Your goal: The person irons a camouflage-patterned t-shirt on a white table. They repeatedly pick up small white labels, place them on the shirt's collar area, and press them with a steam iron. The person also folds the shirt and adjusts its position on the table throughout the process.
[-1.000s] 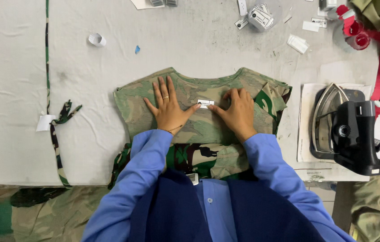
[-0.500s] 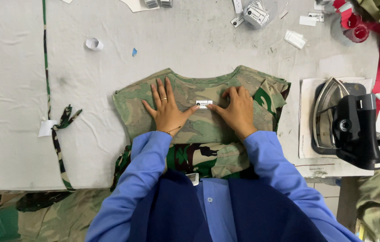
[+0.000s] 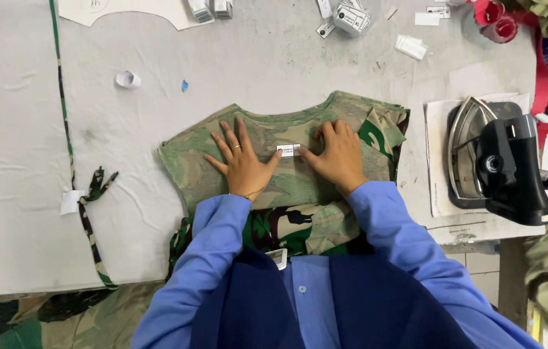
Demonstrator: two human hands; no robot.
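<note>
A folded camouflage garment lies flat on the grey work table, its neckline toward the far side. A small white label rests on it near the middle. My left hand lies flat on the cloth, fingers spread, thumb touching the label's left end. My right hand presses flat on the cloth too, its fingertips at the label's right end. Both arms wear blue sleeves. More camouflage cloth hangs off the near table edge below my wrists.
A black steam iron sits on a pad at the right. A camouflage strip runs down the left side. A curled white scrap, paper tags and red cups lie at the far side.
Both hands stay flat on the garment beside the label. Only the view has shifted slightly.
</note>
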